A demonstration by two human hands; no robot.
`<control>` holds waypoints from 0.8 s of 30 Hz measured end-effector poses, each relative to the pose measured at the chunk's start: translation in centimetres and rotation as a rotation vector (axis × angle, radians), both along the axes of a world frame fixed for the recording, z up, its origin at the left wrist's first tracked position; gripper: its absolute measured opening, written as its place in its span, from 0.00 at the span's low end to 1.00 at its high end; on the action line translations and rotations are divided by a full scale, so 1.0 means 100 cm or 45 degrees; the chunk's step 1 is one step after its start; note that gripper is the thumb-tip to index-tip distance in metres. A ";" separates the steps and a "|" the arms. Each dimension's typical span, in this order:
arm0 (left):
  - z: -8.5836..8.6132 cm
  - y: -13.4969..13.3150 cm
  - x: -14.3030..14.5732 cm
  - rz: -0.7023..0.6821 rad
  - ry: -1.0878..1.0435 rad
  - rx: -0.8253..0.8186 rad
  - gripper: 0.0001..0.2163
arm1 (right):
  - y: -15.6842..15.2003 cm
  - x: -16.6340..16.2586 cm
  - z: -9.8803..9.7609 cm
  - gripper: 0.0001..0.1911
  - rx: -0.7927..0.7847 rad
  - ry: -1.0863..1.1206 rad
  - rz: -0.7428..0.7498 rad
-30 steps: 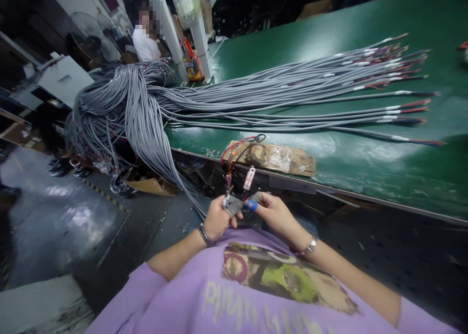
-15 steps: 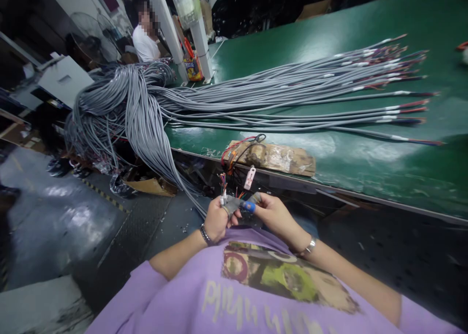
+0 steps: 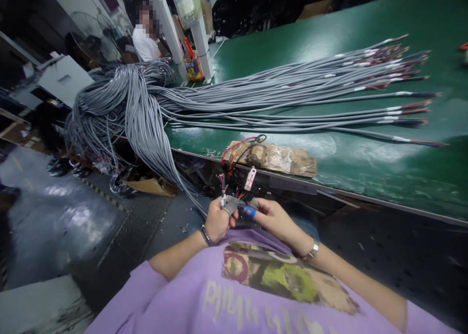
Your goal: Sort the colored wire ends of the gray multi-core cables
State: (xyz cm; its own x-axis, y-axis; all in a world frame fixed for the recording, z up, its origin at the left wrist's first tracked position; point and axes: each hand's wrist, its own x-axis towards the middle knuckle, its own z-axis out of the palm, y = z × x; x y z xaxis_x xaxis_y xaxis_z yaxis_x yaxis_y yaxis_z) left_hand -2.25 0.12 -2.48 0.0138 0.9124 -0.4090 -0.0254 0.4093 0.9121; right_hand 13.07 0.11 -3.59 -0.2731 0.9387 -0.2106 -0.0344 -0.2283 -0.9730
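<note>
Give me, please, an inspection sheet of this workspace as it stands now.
Surface: green table, glossy, with glare patches.
Job's things: cable end, its coloured wires fanned upward.
Clutter: taped brown block on the table's near edge, red and black leads looped on it, pink tag hanging below.
Hands: left hand shut on the cable end; right hand, fingers capped, at the wires; grip unclear.
Cables: grey cables lie across the table and drape off its left end; stripped ends point right.
Surroundings: person in white far back, fan, white post, dark floor.
</note>
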 end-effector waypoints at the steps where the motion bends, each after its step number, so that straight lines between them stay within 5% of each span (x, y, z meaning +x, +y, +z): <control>1: -0.001 0.000 -0.001 -0.017 0.015 0.015 0.22 | 0.001 0.004 -0.001 0.25 -0.035 -0.003 -0.022; 12: 0.013 -0.006 -0.006 -0.179 0.035 0.108 0.25 | 0.023 0.017 0.007 0.27 -0.305 0.283 -0.295; 18: 0.022 -0.001 -0.004 -0.196 -0.082 0.076 0.24 | 0.044 0.006 0.009 0.24 -0.454 0.563 -0.106; 21: 0.025 0.003 0.001 -0.172 -0.102 0.053 0.24 | 0.051 -0.001 0.007 0.26 -0.429 0.663 -0.006; 24: 0.025 0.005 0.005 -0.155 -0.107 0.057 0.24 | 0.051 -0.007 0.006 0.27 -0.234 0.558 -0.155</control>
State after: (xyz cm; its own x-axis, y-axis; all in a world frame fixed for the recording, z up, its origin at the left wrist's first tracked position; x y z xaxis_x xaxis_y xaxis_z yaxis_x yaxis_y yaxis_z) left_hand -1.70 0.65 0.05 0.1580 0.9193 -0.3604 -0.0552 0.3727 0.9263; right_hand 12.37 5.19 -3.01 -0.2637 0.9273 -0.2658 -0.4688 -0.3640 -0.8048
